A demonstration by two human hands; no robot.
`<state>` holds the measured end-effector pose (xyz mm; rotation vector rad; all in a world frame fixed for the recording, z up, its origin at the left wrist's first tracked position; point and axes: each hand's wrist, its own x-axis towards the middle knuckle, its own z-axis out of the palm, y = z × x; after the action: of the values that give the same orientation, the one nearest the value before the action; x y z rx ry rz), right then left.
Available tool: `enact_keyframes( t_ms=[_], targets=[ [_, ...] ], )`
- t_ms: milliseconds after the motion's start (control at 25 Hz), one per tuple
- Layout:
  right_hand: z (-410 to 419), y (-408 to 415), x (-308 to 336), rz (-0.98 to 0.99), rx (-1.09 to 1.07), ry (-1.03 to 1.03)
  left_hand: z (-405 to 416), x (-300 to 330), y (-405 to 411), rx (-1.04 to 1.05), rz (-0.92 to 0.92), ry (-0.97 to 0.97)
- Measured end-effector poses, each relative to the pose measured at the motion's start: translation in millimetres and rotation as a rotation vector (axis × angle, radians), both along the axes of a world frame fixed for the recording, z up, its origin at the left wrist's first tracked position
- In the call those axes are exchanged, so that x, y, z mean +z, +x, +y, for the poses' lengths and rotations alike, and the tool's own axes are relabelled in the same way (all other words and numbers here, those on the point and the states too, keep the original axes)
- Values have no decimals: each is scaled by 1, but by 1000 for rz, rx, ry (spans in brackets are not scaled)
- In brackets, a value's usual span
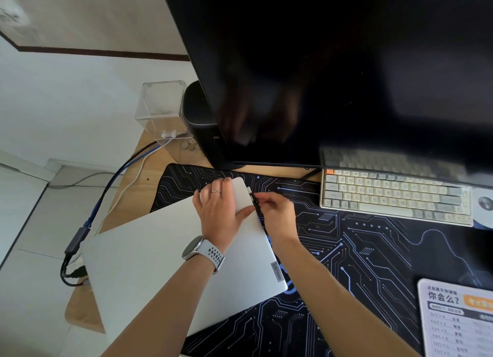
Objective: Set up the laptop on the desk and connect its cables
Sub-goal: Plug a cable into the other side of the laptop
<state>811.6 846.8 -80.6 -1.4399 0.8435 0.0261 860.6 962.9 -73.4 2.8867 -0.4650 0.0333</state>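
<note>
Laptop: a closed silver Lenovo laptop point(160, 271) lies skewed on the desk, its right half on the circuit-print desk mat point(360, 263), its left corner out past the desk edge.
Handling: thin, stiff, smooth-lidded, likely to slide; best steadied flat-palmed or lifted by both long edges.
Plug: a small dark connector point(256, 203) sits at the laptop's far right edge; whether it is seated cannot be told.
Right hand point(277, 212): fingers pinched closed on the connector, which wants a straight, gentle push.
Left hand point(220, 208): spread flat on the lid, grasping nothing, bracing.
Left-side cables: a dark adapter point(77, 239) and plugs cluster at the laptop's left edge.
Containers: a clear acrylic box point(162, 108) by the monitor point(346, 71); its contents cannot be made out.
</note>
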Motion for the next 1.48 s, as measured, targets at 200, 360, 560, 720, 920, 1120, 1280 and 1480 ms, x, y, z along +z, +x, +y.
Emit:
enact_keyframes(
  t_ms=[200, 360, 560, 720, 920, 1120, 1280, 1480],
  targets=[
    [13, 0, 7, 6, -86, 32, -2, 1, 0, -1, 3, 8],
    [5, 2, 9, 38, -39, 23, 0, 2, 0, -3, 21, 27],
    [-1, 3, 23, 41, 112, -91, 1, 8, 1, 7, 106, 13],
    [-6, -2, 31, 37, 234, -156, 9, 14, 2, 12, 94, -102],
    [-9, -10, 38, -11, 336, -267, 39, 20, -12, 117, 69, -159],
    [11, -32, 60, -100, 402, -381, 67, 31, -48, 155, 112, -230],
    [49, -59, 67, -92, 423, -466, 89, 44, -77, 128, 73, -255],
    [134, -113, 64, -62, 486, -542, 182, 48, -129, 144, 35, -278]
  ],
)
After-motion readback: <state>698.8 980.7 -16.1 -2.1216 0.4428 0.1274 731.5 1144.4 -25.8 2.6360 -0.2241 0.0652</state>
